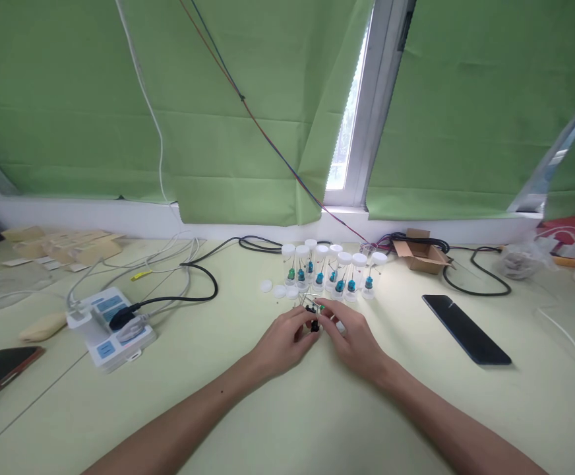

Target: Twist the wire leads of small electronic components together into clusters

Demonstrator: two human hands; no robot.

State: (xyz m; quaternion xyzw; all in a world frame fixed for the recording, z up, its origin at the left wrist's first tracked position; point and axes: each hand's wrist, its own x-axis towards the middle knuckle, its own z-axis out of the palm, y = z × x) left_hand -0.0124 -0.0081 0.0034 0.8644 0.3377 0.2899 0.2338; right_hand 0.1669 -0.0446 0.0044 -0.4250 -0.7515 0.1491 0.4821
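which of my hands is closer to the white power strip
Your left. The left hand sits to the right of the white power strip, not touching it; the right hand is farther right.

Left forearm [188, 415]: bare, slanting inward, well left of the black phone [465, 328].
Left hand [282, 342]: back upward, wrist nearly straight, thumb and index bent into a pinch.
Right forearm [430, 402]: bare, angled inward, on the near side of the phone.
Right hand [354, 330]: left of the phone, fingers curved toward the left hand's fingertips, its grip unclear.
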